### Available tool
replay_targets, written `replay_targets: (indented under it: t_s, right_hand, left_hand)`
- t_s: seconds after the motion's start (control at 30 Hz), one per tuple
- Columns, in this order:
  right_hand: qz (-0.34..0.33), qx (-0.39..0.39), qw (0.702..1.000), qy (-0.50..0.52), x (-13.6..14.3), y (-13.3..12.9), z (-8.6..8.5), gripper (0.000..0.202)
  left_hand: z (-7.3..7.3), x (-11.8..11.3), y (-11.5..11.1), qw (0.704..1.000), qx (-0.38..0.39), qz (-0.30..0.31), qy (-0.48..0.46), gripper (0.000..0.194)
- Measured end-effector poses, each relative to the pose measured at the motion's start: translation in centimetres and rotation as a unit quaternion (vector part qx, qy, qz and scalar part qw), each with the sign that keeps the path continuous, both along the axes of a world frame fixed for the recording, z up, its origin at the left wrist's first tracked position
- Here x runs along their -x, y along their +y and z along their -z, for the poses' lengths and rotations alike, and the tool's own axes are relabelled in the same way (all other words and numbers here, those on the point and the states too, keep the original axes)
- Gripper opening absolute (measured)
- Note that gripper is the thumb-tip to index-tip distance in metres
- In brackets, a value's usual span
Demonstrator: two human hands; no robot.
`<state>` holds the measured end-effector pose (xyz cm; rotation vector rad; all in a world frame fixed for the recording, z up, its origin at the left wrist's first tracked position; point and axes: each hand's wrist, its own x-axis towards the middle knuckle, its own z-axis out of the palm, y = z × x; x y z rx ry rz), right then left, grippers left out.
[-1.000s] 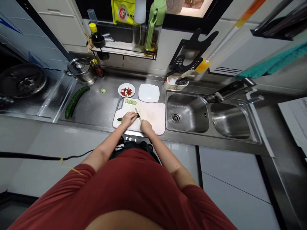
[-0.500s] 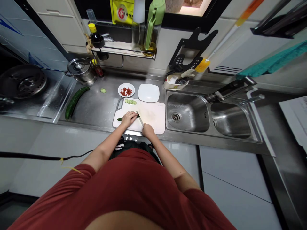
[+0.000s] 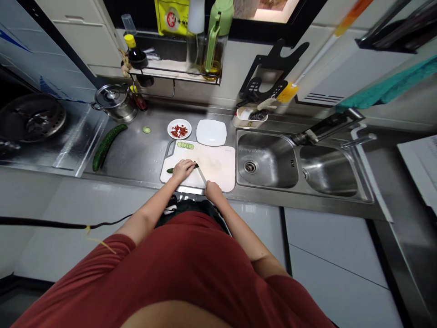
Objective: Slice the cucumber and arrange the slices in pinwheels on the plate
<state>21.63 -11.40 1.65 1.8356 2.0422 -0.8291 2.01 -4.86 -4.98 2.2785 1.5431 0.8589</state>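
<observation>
My left hand (image 3: 183,170) is closed over a piece of cucumber (image 3: 170,171) lying on the white cutting board (image 3: 218,175); its left end pokes out and its middle is hidden under my fingers. In my right hand (image 3: 213,191) is a knife (image 3: 201,175), gripped by the handle, with the blade slanting up to the cucumber's right end beside my left fingertips. Several cucumber slices (image 3: 185,145) overlap in a row along the board's back left edge.
Behind the board stand a plate of chopped red pieces (image 3: 179,129) and a white square plate (image 3: 211,132). A whole cucumber (image 3: 108,146) and a cucumber end (image 3: 146,130) lie to the left, near a steel pot (image 3: 114,102). A double sink (image 3: 268,159) adjoins on the right.
My right hand has drawn the knife slightly back toward me and to the right. My left hand keeps its place on the cucumber.
</observation>
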Motion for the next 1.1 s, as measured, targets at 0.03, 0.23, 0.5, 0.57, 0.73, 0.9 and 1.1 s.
replay_targets:
  t_s: [0.03, 0.23, 0.5, 0.57, 0.73, 0.9, 1.1]
  right_hand:
    - [-0.001, 0.0, 1.0, -0.001, -0.1, -0.1, 0.0, 0.024]
    - [-0.006, -0.003, 1.0, -0.002, -0.5, -0.6, -0.1, 0.025]
    - [-0.002, -0.001, 1.0, 0.0, -0.8, -1.0, -0.2, 0.026]
    - [-0.003, 0.0, 1.0, 0.001, -0.8, -1.0, -0.2, 0.026]
    - [-0.004, 0.001, 1.0, 0.0, -1.1, -1.1, -0.1, 0.025]
    - [-0.005, 0.01, 1.0, 0.001, -1.4, -1.4, -0.4, 0.022]
    - [-0.006, 0.006, 1.0, 0.017, -2.4, -1.6, -1.2, 0.024]
  left_hand:
    - [0.0, 0.0, 0.0, 1.0, 0.0, 0.001, -0.001, 0.025]
    - [-0.2, 0.0, -0.1, 1.0, 0.011, -0.002, 0.003, 0.025]
    - [-0.6, -0.1, -0.1, 1.0, 0.024, -0.006, 0.005, 0.024]
    - [-0.7, -0.2, -0.2, 1.0, 0.024, -0.006, 0.002, 0.024]
    - [-0.7, -0.2, -0.2, 1.0, 0.023, -0.007, 0.007, 0.024]
    - [-1.0, -0.2, -0.1, 1.0, 0.022, -0.005, 0.003, 0.023]
    - [-1.6, -0.4, -0.3, 0.999, 0.033, -0.017, 0.007, 0.022]
